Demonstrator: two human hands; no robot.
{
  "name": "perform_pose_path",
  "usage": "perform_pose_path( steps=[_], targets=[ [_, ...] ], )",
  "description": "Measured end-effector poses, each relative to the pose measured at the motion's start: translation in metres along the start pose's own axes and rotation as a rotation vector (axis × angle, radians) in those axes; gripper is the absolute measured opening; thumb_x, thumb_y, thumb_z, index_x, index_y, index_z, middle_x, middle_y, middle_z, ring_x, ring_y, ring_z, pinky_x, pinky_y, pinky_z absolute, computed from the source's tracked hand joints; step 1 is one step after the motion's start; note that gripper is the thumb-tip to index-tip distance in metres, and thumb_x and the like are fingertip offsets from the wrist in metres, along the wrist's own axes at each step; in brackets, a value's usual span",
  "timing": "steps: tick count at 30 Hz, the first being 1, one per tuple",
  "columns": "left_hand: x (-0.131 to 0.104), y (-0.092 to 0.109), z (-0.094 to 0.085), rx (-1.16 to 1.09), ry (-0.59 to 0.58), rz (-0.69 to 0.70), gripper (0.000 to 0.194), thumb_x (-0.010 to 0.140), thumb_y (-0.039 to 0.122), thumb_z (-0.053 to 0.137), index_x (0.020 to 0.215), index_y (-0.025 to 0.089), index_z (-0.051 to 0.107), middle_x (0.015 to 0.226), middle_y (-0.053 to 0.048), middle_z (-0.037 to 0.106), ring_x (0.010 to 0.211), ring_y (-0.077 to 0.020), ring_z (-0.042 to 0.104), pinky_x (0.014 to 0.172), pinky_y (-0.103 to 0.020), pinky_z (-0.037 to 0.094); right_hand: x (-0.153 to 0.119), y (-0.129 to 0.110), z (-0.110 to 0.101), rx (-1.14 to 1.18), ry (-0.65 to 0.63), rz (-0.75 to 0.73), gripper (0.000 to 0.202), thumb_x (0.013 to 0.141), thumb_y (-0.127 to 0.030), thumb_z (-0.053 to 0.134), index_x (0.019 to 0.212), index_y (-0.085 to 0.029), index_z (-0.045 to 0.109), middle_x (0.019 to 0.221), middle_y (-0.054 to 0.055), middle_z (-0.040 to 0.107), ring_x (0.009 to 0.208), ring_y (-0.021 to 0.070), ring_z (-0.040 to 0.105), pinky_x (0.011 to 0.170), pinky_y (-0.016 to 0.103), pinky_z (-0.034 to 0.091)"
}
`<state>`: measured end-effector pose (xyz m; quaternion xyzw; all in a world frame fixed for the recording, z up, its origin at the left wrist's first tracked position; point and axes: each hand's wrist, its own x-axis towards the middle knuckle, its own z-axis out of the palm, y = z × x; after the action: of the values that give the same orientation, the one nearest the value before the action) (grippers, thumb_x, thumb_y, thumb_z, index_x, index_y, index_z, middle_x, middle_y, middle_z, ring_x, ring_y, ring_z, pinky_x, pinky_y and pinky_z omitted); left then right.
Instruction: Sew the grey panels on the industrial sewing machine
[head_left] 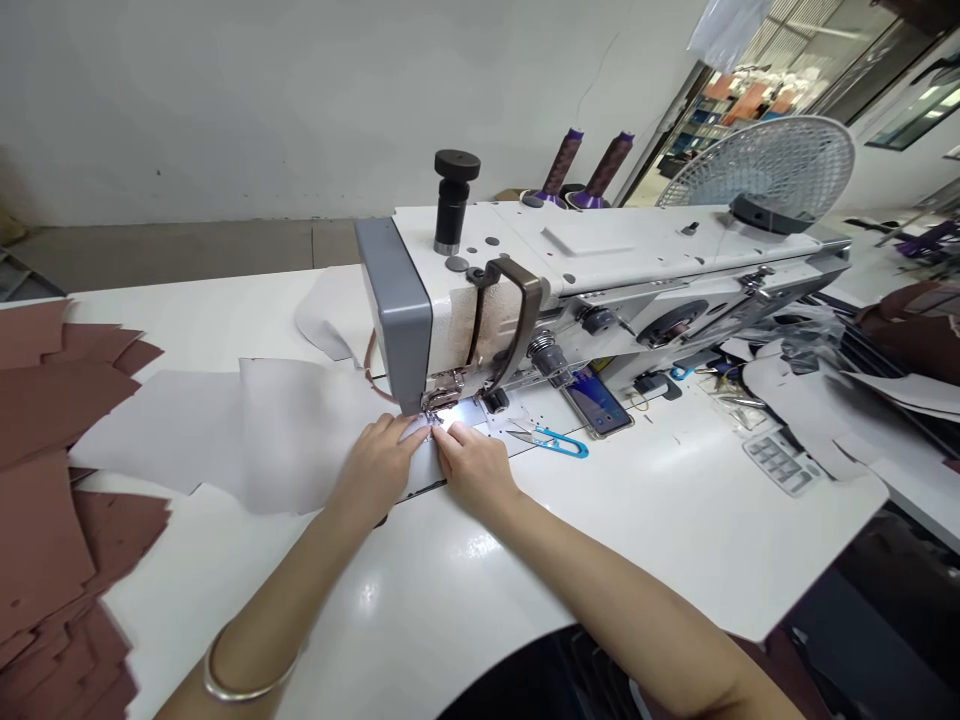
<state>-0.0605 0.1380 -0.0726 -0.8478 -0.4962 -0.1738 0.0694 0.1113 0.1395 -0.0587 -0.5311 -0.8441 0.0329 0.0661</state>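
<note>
My left hand (379,465) is closed at the presser foot (431,415) of a white sewing machine (480,260), thumb and fingers on the edge of a light grey sheet (289,435). This sheet spreads leftward over the table, lapping other pale pieces. Close beside it, my right hand (480,470) is closed too, its fingertips pressed together at the edge of the work by the needle. What lies under those fingertips is mostly hidden. Blue-handled thread snips (551,440) lie just right of my right hand, near a phone (596,400).
Stacks of brown pieces (45,450) cover the table's left end. Two thread cones (562,160) stand behind the machine, with a white fan (765,165) at the back right. Pale scraps (795,400) and a label sheet (780,460) lie on the right. The table's front corner is at lower right.
</note>
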Motion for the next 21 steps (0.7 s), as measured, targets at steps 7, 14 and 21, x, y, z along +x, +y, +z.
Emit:
perform_pose_path(
  steps=[7, 14, 21],
  targets=[
    [0.0042, -0.0019, 0.0001, 0.022, -0.026, -0.011, 0.038, 0.085, 0.006, 0.039, 0.112, 0.021, 0.062, 0.111, -0.009, 0.063, 0.088, -0.0232, 0.050, 0.076, -0.036, 0.044, 0.0004, 0.0004, 0.0024, -0.006, 0.015, 0.007, 0.024, 0.095, -0.022, 0.038, 0.111, -0.023, 0.056, 0.087, 0.003, 0.060, 0.072, 0.0142, 0.051, 0.051, 0.029, 0.017],
    [0.0045, -0.0060, 0.0034, -0.032, -0.024, -0.039, 0.037, 0.086, 0.008, 0.039, 0.112, 0.021, 0.061, 0.104, -0.009, 0.064, 0.090, -0.0236, 0.051, 0.077, -0.036, 0.043, -0.0001, 0.0004, 0.0023, -0.011, 0.000, 0.021, 0.025, 0.097, -0.023, 0.036, 0.112, -0.024, 0.055, 0.087, 0.003, 0.059, 0.073, 0.0140, 0.051, 0.051, 0.029, 0.018],
    [0.0072, 0.0003, -0.0010, 0.036, -0.024, -0.029, 0.035, 0.085, 0.010, 0.041, 0.111, 0.023, 0.061, 0.105, -0.009, 0.065, 0.090, -0.0249, 0.052, 0.074, -0.038, 0.042, 0.0007, -0.0005, 0.0003, -0.001, -0.034, 0.028, 0.024, 0.097, -0.024, 0.036, 0.112, -0.024, 0.054, 0.089, 0.004, 0.059, 0.074, 0.0148, 0.052, 0.051, 0.028, 0.021]
  ],
)
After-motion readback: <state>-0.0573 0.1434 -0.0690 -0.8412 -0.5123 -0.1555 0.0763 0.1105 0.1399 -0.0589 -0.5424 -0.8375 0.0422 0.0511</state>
